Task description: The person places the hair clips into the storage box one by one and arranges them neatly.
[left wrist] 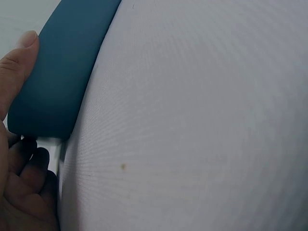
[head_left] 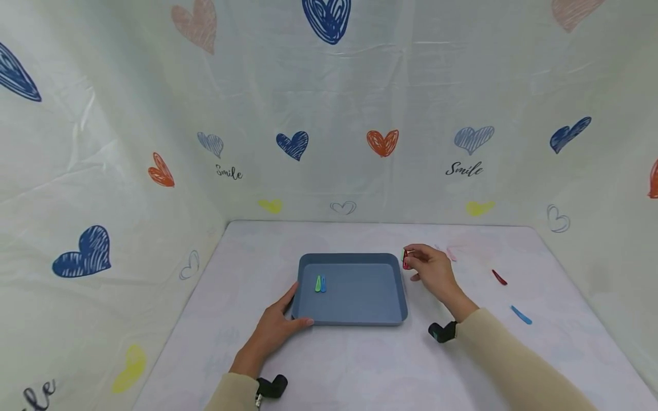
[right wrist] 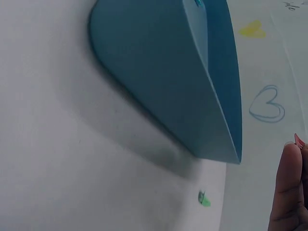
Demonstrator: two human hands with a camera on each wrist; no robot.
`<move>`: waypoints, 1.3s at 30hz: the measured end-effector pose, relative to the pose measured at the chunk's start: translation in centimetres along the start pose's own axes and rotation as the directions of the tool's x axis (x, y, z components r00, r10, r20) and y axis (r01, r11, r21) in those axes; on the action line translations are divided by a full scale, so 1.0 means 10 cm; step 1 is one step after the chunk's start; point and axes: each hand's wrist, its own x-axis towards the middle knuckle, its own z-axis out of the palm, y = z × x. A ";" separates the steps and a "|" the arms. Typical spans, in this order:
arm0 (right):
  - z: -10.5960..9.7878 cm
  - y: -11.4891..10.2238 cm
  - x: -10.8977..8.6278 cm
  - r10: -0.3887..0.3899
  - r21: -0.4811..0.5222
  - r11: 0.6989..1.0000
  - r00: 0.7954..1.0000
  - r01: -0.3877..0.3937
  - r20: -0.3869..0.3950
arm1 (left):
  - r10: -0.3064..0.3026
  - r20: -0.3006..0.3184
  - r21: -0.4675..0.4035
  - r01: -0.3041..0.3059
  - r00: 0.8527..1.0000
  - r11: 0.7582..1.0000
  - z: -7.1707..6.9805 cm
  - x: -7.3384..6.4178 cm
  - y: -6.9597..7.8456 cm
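A blue-grey tray (head_left: 354,317) lies on the table, and my left hand (head_left: 275,325) grips its near left corner. In the left wrist view the thumb (left wrist: 21,62) presses against the tray wall (left wrist: 62,72), while the other fingers curl by its lower edge. Inside the tray a green hair clip (head_left: 318,283) and a blue hair clip (head_left: 323,284) lie side by side. Just off the tray's far right corner, my right hand (head_left: 434,271) pinches a red hair clip (head_left: 405,261) between thumb and fingertips. Only the red clip's tip (right wrist: 299,141) shows in the right wrist view.
Right of the right hand lie a dark red hair clip (head_left: 499,278) and a blue hair clip (head_left: 521,315). A pink clip (head_left: 451,254) is partly behind that hand. A small green clip (right wrist: 204,198) rests beyond the tray's right side. A heart-printed curtain (head_left: 339,114) surrounds the table.
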 end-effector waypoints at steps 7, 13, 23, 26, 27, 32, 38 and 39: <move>0.25 -0.13 0.03 -0.004 0.093 0.996 0.999 0.001 0.032 | 0.000 -0.001 0.008 0.000 1.000 1.000 0.01 0.00 0.01; 0.45 -0.21 0.05 -0.023 0.150 0.989 0.998 0.015 0.053 | 0.007 -0.003 -0.001 -0.007 1.000 1.000 0.02 0.01 0.00; 0.81 -0.28 0.09 -0.021 0.194 0.981 0.996 0.003 0.092 | 0.004 -0.005 -0.002 -0.004 1.000 1.000 0.01 0.00 0.00; 0.93 -0.31 0.10 -0.026 0.222 0.975 0.994 0.001 0.110 | 0.000 -0.004 -0.008 0.000 1.000 1.000 0.01 0.00 0.00; 0.97 -0.32 0.10 -0.028 0.229 0.973 0.993 0.000 0.115 | -0.001 -0.004 -0.009 0.001 1.000 1.000 0.01 0.00 0.00; 1.18 -0.34 0.09 -0.033 0.214 0.977 0.989 0.001 0.145 | -0.007 -0.001 -0.001 0.007 1.000 1.000 0.01 0.01 -0.01; 1.39 -0.35 0.07 -0.044 0.171 0.985 0.984 0.014 0.175 | -0.009 0.001 -0.001 0.009 1.000 1.000 0.02 0.01 -0.01; 1.41 -0.34 0.07 -0.045 0.167 0.986 0.983 0.015 0.176 | -0.008 0.001 -0.001 0.008 1.000 1.000 0.02 0.01 -0.01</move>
